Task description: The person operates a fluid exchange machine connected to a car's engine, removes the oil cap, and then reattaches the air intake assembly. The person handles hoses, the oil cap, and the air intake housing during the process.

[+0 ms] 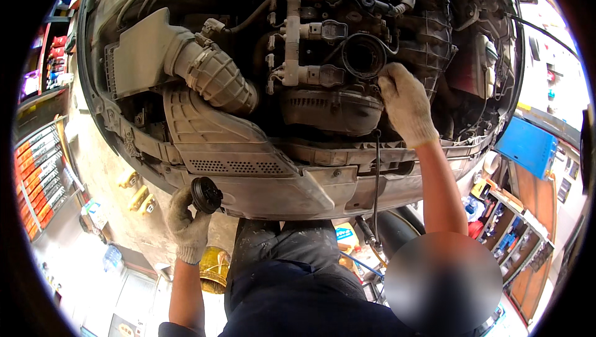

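Note:
My left hand (188, 228), in a cream knit glove, holds a round black cap (206, 194) in front of the car's lower front edge. My right hand (405, 104), also gloved, has its fingers curled at the lower right rim of an open circular black housing (363, 54) in the engine bay; what they grip, if anything, is hidden. Below that housing is a dark ribbed cover (329, 110). Left of it are coil connectors (323, 74) along a pale harness and a ribbed intake hose (214, 82).
The front panel (273, 191) spans above my legs. A yellow bucket (213, 275) stands below left, with red-orange tool racks (34, 182) farther left. At right are a blue bin (528, 141), a shelved tool cart (515, 231) and a black cylinder (400, 228) with hoses.

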`<state>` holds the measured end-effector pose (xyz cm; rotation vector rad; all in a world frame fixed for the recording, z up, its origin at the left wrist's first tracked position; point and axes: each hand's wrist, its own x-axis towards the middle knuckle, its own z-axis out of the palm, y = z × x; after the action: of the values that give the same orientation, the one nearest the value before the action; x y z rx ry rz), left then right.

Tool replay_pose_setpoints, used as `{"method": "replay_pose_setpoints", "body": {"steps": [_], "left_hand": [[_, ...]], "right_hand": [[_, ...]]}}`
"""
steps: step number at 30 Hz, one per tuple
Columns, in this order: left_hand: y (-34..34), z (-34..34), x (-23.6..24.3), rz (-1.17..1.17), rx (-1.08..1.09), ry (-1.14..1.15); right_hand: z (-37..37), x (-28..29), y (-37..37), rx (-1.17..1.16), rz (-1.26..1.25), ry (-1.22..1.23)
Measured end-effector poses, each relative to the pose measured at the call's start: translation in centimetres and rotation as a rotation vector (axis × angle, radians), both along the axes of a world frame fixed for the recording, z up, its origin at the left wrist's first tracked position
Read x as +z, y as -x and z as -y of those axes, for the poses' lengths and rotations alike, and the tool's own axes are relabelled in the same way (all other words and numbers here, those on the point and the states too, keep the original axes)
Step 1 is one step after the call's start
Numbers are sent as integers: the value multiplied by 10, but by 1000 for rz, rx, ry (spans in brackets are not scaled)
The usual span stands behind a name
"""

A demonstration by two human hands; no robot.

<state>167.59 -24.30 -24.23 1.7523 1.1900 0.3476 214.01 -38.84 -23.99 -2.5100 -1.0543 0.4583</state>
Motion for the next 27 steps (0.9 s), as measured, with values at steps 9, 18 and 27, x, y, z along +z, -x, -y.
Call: {"method": "replay_pose_setpoints", "body": {"steps": [9,18,27], "left_hand": [[-14,-2,3,-30,-54,-9],[-10,-5,3,-31,-22,-17],[-4,-2,-2,-10,-28,-58]], "right_hand": [[48,53,141,717,-629,218],[40,36,145,496,-427,121],[18,38,61,11,-273,-21]]}}
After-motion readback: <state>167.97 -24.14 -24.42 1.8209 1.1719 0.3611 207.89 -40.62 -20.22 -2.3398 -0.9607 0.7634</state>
